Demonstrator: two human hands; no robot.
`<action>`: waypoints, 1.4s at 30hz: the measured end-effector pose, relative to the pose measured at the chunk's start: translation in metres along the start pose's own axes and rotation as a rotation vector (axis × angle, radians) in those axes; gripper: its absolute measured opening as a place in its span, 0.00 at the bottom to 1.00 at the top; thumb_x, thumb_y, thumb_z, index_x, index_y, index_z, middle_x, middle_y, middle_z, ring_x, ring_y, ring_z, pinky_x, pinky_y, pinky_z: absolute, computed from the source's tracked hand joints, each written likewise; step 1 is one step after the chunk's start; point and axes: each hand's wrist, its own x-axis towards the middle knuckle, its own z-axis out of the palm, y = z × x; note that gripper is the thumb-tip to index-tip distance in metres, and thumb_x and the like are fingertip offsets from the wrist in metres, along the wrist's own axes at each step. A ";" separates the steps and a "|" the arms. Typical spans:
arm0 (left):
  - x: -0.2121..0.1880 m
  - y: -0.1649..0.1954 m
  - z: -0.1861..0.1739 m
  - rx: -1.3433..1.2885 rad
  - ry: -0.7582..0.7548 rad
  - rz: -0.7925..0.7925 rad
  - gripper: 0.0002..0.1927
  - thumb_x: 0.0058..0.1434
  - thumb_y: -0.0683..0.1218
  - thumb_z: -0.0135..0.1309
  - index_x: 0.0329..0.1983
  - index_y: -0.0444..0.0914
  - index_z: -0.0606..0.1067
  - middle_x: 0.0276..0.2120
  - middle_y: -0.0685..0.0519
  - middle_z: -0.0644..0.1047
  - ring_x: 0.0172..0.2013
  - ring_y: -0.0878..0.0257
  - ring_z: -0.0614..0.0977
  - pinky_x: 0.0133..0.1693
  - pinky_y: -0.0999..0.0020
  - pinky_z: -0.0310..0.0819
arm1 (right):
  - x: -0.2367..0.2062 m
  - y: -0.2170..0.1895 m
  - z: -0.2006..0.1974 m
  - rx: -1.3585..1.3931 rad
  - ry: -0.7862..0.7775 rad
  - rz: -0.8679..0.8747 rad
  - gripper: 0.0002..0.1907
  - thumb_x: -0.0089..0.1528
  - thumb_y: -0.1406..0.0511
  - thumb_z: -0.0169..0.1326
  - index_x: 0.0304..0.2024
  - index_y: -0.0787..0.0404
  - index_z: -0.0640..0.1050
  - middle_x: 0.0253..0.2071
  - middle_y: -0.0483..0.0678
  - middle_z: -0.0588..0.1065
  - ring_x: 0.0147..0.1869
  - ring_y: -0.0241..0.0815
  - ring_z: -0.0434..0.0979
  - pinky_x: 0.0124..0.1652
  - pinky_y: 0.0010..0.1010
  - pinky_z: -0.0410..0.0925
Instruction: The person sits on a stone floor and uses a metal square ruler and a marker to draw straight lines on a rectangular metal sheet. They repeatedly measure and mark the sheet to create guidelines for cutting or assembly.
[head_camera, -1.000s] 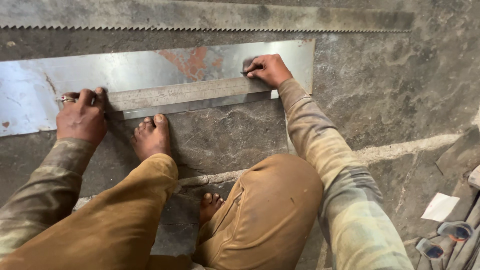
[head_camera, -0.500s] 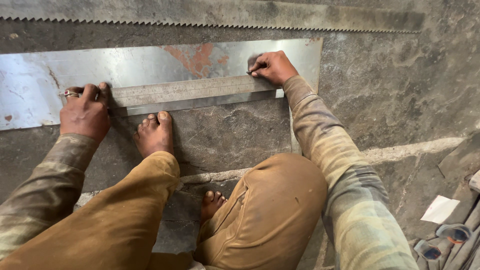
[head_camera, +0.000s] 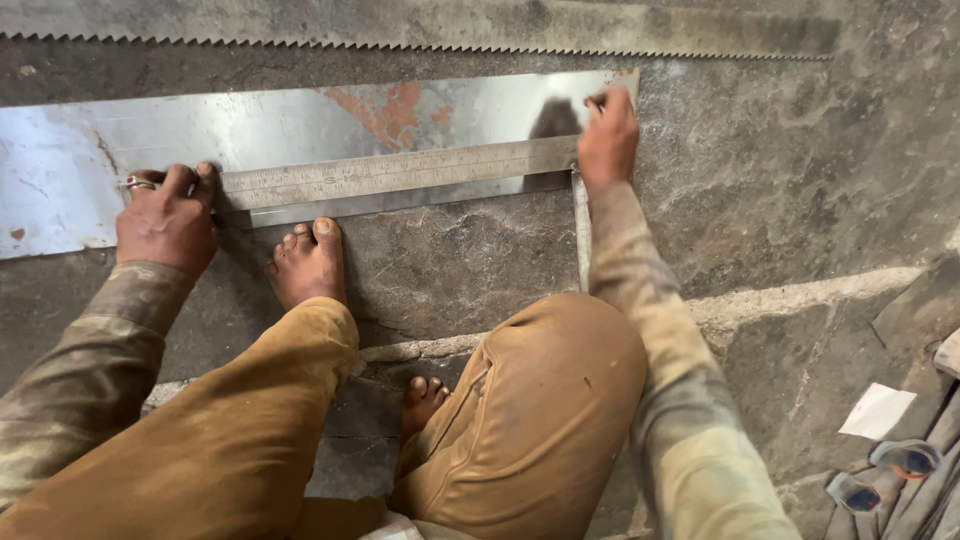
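Note:
A shiny steel sheet (head_camera: 300, 130) with a rust patch lies flat on the stone floor. Across it rests a long metal ruler (head_camera: 400, 172), part of a square whose short arm (head_camera: 582, 235) runs down along the sheet's right end. My left hand (head_camera: 165, 220), wearing a ring, presses down on the ruler's left end. My right hand (head_camera: 607, 140) sits at the ruler's right end near the sheet's corner, fingers closed around a small marking tool that I can barely see. My bare left foot (head_camera: 308, 262) stands just below the sheet's lower edge.
A long toothed saw blade (head_camera: 420, 28) lies along the far edge of the floor. At the lower right are a white scrap (head_camera: 876, 410), a pair of goggles (head_camera: 885, 472) and some grey pieces. My knees in tan trousers fill the near foreground.
My right hand has slid from the ruler's top edge toward the sheet's upper right corner. The left hand and ruler stay put.

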 end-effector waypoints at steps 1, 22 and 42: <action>-0.001 0.002 -0.004 0.013 0.020 0.029 0.38 0.74 0.65 0.21 0.64 0.36 0.71 0.63 0.41 0.72 0.63 0.43 0.69 0.63 0.45 0.55 | -0.018 0.010 -0.007 0.088 -0.035 0.227 0.11 0.68 0.74 0.47 0.53 0.67 0.69 0.49 0.56 0.75 0.49 0.47 0.81 0.39 0.32 0.80; -0.045 0.021 -0.003 0.394 -0.089 0.907 0.20 0.64 0.48 0.48 0.60 0.45 0.70 0.61 0.52 0.75 0.61 0.51 0.75 0.57 0.51 0.66 | -0.218 0.055 -0.019 0.179 -0.133 0.182 0.38 0.59 0.64 0.64 0.71 0.56 0.68 0.47 0.60 0.75 0.51 0.62 0.77 0.51 0.46 0.72; -0.051 0.040 -0.005 0.530 -0.137 0.828 0.18 0.67 0.48 0.47 0.61 0.46 0.71 0.62 0.53 0.75 0.61 0.49 0.76 0.59 0.48 0.67 | -0.202 0.057 -0.020 0.251 -0.147 0.208 0.38 0.59 0.61 0.66 0.71 0.52 0.69 0.54 0.62 0.77 0.55 0.60 0.80 0.53 0.43 0.74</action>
